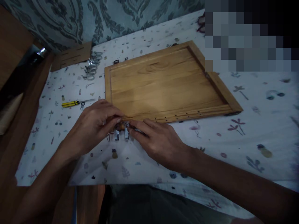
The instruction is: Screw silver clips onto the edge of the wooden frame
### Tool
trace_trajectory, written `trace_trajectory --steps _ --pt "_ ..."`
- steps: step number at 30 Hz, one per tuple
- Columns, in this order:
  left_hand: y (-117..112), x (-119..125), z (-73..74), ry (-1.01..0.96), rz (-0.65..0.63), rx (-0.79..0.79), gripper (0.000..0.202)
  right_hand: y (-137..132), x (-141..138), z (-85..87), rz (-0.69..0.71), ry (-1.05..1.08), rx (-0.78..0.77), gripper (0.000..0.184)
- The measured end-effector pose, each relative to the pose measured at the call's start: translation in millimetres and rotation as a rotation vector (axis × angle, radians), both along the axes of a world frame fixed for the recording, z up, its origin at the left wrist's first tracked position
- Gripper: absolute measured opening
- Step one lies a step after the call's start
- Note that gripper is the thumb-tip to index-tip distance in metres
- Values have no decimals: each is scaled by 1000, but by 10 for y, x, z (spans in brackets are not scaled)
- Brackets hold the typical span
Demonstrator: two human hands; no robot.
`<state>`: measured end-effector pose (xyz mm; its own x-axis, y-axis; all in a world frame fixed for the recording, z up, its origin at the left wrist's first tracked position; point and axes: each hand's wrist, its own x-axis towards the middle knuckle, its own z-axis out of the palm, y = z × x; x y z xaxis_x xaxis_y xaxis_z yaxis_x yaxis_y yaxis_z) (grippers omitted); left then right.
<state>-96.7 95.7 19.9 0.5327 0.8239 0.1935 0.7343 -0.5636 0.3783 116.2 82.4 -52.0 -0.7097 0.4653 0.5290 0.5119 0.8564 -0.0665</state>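
A framed wooden panel [158,84] lies on the patterned tablecloth, with a row of small dark holes along its near edge. Two small shiny metal hooks, a left one [116,135] and a right one [126,133], hang at its near left corner. My left hand [93,124] is at that corner, thumb and fingers pinched together just above the left hook; whatever is between the fingertips is hidden. From the other side, my right hand [161,140] closes its thumb and forefinger at the top of the right hook.
Left of the panel lies a yellow and black screwdriver [71,104] beside a small dark metal piece [82,106]. Several metal hooks [92,67] are heaped behind it, next to slotted cardboard [72,56]. The table's front edge [93,185] runs close to my body.
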Motion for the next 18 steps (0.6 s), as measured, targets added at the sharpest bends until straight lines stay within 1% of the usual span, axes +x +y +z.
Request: trace_trajectory --steps 7,14,18 --pt "-16 45 -75 57 -47 5 5 -6 -3 10 -12 2 5 18" --pt "5 55 -134 81 -78 78 8 2 17 -1 7 6 -19 21" --pt "8 55 -142 77 -72 32 10 6 33 17 38 8 -45 22"
